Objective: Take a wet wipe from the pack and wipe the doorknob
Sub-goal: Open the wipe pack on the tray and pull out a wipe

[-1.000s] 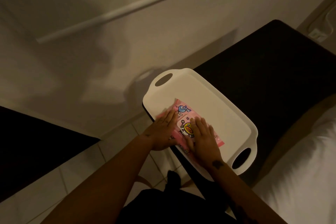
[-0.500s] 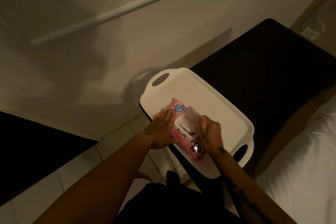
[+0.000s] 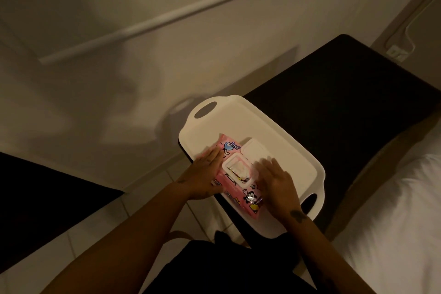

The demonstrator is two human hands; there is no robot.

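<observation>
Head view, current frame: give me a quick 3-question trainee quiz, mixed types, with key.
1. True or false: the flip lid of the wipe pack is closed.
2. Multiple choice: the wipe pack lies on A) the dark bench, B) the white tray, C) the floor tiles.
3. Short answer: which hand presses flat on the pack's end by the blue logo?

Key:
1. False. The lid is swung back and the opening is exposed.
2. B.
3. The left hand; the right hand, blurred, hovers beside the opening, and no wipe is visibly pulled out yet.
</observation>
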